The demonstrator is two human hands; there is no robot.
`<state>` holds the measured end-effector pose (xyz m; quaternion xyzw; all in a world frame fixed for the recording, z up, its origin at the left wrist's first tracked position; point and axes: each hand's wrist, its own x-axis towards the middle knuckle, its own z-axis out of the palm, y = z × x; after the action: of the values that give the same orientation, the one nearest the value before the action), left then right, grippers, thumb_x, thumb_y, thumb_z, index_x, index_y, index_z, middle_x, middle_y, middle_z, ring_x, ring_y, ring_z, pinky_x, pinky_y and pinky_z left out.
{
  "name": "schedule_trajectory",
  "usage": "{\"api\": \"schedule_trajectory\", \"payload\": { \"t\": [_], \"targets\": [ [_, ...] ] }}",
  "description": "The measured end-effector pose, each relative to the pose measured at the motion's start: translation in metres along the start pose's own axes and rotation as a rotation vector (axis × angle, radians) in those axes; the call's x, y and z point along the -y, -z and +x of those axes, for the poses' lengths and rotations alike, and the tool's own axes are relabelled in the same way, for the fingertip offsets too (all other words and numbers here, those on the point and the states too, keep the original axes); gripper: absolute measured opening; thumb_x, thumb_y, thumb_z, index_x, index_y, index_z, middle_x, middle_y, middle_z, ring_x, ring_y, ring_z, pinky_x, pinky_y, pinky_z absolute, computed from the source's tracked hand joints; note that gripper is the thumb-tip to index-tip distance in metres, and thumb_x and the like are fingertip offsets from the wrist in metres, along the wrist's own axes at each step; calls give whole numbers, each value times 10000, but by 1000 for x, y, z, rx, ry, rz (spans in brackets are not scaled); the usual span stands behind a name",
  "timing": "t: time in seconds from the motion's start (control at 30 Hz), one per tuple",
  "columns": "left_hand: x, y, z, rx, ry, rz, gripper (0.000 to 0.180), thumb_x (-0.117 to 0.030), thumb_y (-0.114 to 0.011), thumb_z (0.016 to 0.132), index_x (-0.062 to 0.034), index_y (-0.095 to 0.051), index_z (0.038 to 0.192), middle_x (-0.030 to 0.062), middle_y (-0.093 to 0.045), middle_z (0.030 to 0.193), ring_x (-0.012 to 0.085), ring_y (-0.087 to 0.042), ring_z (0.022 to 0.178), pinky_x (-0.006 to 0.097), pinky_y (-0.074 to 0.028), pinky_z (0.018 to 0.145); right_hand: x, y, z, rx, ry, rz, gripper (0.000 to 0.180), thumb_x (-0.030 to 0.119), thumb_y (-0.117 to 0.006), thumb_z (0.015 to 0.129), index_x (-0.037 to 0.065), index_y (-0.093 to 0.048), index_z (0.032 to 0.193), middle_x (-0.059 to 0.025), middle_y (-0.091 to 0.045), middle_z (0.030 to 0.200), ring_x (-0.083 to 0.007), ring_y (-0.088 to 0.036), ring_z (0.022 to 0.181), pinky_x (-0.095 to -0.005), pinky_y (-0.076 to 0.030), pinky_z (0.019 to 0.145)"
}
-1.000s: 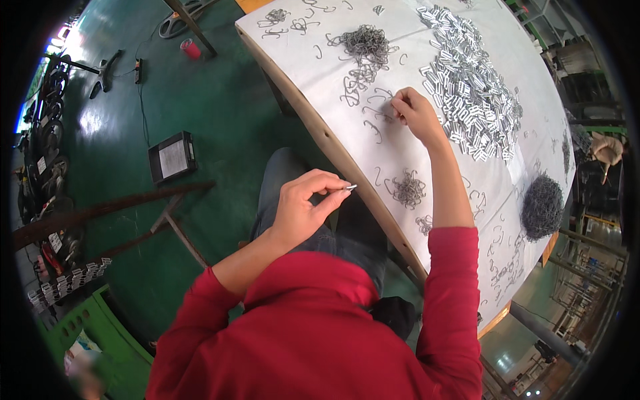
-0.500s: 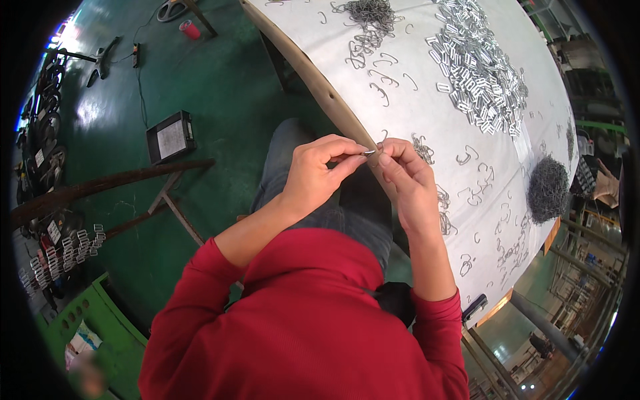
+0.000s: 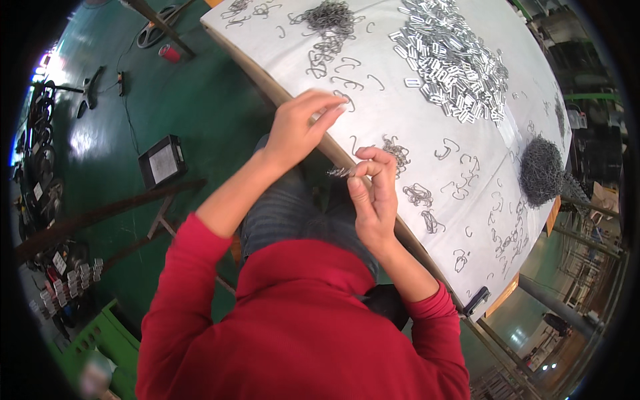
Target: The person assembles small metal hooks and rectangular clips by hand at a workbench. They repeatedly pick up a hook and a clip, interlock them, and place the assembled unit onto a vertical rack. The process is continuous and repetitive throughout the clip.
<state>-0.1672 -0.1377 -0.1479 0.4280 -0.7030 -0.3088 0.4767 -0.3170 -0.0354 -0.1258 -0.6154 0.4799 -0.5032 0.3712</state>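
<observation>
Over the table's near edge my left hand reaches out, its index finger and thumb stretched forward and slightly apart, a little blurred. Their tips are at a bent wire hook lying on the white tabletop. My right hand is closed in a pinch at the table edge, lower and to the right. From its fingertips a small cluster of shiny metal pieces sticks out to the left; their exact shape is too small to tell. Beside the right hand lies a small heap of wire hooks.
The white table bears a large pile of flat metal slide buckles, a tangled heap of hooks, and a dense dark wire mound on the right. A black crate stands on the green floor, near a wooden bar.
My hands have parted. The left one has moved up and left to a hook on the table; the right one has dropped lower, with metal pieces in its pinch. The view has shifted slightly.
</observation>
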Motion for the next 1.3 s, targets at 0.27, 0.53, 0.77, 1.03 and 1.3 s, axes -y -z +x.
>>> {"api": "schedule_trajectory", "payload": {
  "t": [0.27, 0.53, 0.77, 1.03, 1.3],
  "targets": [
    [46, -139, 110, 366, -297, 617, 150, -187, -602, 819, -72, -681, 873, 67, -623, 894, 220, -575, 937, 345, -488, 775, 0, 2, -7, 41, -122, 98, 69, 57, -581, 859, 57, -535, 910, -124, -456, 1123, -243, -461, 1008, -330, -379, 896],
    [27, -59, 92, 220, 197, 150, 184, -161, -659, 776, -14, -655, 886, 123, -686, 832, 214, -664, 756, 301, -505, 701, -3, 0, 0, 19, -64, 45, 82, 64, -589, 849, 49, -541, 914, -143, -473, 1108, -272, -464, 1023, -358, -375, 914],
    [-34, 25, -14, 154, 621, -281, 170, -99, -638, 852, 35, -661, 954, 52, -673, 859, 82, -610, 803, 218, -473, 731, -9, -12, 3, -34, -76, 37, 82, 80, -601, 842, 42, -555, 898, -144, -475, 1101, -280, -462, 1047, -356, -367, 927],
    [-60, 29, -45, -12, 575, -427, 158, -77, -674, 806, 42, -678, 911, 94, -691, 851, 102, -635, 752, 234, -508, 693, -13, -23, 2, -30, -142, 59, 102, 118, -611, 853, 44, -567, 907, -121, -469, 1119, -260, -455, 1074, -355, -364, 937],
    [-56, 33, -55, -78, 347, -123, 129, -46, -710, 749, 10, -681, 862, 120, -688, 878, 158, -649, 762, 259, -497, 704, -12, -17, 11, 44, -71, -55, 192, 75, -646, 818, 37, -551, 981, -121, -497, 1074, -252, -503, 1008, -350, -396, 899]
  ]
}}
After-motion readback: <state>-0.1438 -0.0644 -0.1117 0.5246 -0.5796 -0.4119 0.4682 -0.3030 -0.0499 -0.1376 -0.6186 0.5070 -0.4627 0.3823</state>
